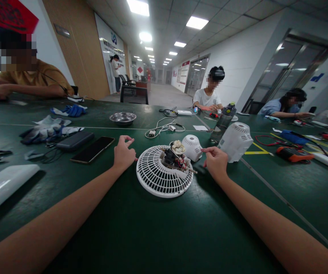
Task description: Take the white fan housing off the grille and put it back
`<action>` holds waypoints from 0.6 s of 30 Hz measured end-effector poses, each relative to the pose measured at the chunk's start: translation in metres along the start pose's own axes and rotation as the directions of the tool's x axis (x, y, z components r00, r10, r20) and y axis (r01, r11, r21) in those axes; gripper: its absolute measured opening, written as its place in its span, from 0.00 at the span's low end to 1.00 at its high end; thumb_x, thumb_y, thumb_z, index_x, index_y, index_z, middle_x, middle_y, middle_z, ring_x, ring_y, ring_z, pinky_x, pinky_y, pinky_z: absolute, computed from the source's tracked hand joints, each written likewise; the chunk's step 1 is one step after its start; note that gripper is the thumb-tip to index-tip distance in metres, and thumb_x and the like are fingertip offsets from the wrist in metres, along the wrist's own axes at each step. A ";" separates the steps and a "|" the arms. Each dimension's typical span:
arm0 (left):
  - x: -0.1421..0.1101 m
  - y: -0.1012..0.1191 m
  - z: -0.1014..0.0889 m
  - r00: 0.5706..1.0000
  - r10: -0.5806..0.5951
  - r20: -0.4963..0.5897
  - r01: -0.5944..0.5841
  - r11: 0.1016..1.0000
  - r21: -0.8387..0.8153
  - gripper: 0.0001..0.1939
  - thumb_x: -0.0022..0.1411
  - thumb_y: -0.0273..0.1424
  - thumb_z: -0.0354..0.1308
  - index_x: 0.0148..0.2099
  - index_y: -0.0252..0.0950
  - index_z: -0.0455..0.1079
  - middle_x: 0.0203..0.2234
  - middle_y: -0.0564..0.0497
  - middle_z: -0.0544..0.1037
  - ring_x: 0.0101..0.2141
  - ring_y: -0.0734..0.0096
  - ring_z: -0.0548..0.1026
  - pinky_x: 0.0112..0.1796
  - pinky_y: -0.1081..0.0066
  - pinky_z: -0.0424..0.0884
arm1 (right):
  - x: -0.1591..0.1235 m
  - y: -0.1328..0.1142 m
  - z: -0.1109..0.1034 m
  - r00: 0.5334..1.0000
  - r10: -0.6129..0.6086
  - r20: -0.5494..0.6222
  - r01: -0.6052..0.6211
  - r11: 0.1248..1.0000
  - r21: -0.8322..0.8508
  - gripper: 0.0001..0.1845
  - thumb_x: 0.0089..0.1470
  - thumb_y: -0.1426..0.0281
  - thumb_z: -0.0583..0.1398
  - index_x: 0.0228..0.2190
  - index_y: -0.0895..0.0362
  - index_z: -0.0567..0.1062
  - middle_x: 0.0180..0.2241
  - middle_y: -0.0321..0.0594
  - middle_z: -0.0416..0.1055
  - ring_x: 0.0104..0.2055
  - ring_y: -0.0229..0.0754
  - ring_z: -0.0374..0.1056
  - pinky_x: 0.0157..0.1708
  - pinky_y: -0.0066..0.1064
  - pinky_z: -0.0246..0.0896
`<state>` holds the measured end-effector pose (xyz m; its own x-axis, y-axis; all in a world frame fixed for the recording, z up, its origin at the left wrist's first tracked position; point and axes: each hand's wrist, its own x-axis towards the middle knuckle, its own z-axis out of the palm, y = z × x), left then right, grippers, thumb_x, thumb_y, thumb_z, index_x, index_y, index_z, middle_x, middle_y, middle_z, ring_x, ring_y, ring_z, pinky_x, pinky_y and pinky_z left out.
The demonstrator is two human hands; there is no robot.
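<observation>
Head view looks down on a dark green surface (141, 236) where a white fan grille (164, 177) lies flat, with an exposed motor assembly (175, 156) sitting on its far side (wires and a small coil show on top). Left hand (124, 153) rests at the grille's left edge, fingers loosely curled and gripping nothing, fingertips touching or just short of the rim. Right hand (215, 161) sits just right of the grille, closed over a small dark object (199, 170) that I cannot make out clearly. Beyond the right hand stands a white fan housing (236, 141), tilted, and a smaller white dome cover (192, 147) lies between it and the motor. A black phone (93, 149) lies left of the left hand, a metal bowl (123, 118) farther back. Other people sit around the surface's far edges.
</observation>
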<state>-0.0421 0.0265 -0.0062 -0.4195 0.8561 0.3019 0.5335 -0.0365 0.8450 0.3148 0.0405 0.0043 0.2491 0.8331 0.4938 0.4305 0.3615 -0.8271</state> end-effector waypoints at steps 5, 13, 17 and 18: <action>0.001 -0.003 0.001 1.000 0.007 0.017 -0.007 1.000 0.015 0.24 0.49 0.15 0.52 0.48 0.40 0.58 0.57 0.37 0.73 0.20 0.67 0.79 0.19 0.72 0.71 | -0.001 -0.001 -0.003 0.999 0.038 0.010 -0.038 0.999 -0.036 0.10 0.47 0.71 0.55 0.24 0.57 0.77 0.24 0.40 0.79 0.10 0.35 0.64 0.09 0.24 0.49; 0.002 -0.001 0.004 0.995 0.064 -0.081 -0.061 0.998 0.029 0.15 0.56 0.22 0.56 0.45 0.38 0.61 0.52 0.41 0.76 0.33 0.65 0.83 0.33 0.71 0.78 | 0.003 0.003 0.004 0.998 -0.021 -0.051 0.024 0.997 0.069 0.06 0.47 0.69 0.58 0.27 0.57 0.75 0.30 0.42 0.78 0.22 0.40 0.74 0.19 0.27 0.66; 0.006 -0.006 0.005 0.990 0.111 -0.088 -0.104 0.991 0.084 0.17 0.51 0.19 0.57 0.43 0.37 0.64 0.52 0.42 0.76 0.49 0.55 0.79 0.36 0.70 0.78 | 0.005 0.006 0.003 0.992 -0.118 -0.044 0.120 0.992 0.042 0.05 0.47 0.67 0.61 0.26 0.57 0.74 0.45 0.49 0.74 0.42 0.49 0.76 0.20 0.28 0.70; 0.007 -0.008 0.005 0.990 0.119 -0.080 -0.112 0.990 0.088 0.18 0.49 0.18 0.57 0.43 0.37 0.65 0.54 0.42 0.75 0.51 0.54 0.77 0.35 0.70 0.78 | 0.005 0.007 0.003 0.991 -0.131 -0.034 0.132 0.991 0.026 0.04 0.47 0.68 0.61 0.25 0.57 0.73 0.46 0.50 0.74 0.45 0.51 0.75 0.18 0.27 0.68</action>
<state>-0.0453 0.0356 -0.0131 -0.4102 0.8019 0.4344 0.6398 -0.0865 0.7637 0.3168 0.0489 0.0002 0.2196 0.7641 0.6066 0.4367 0.4790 -0.7615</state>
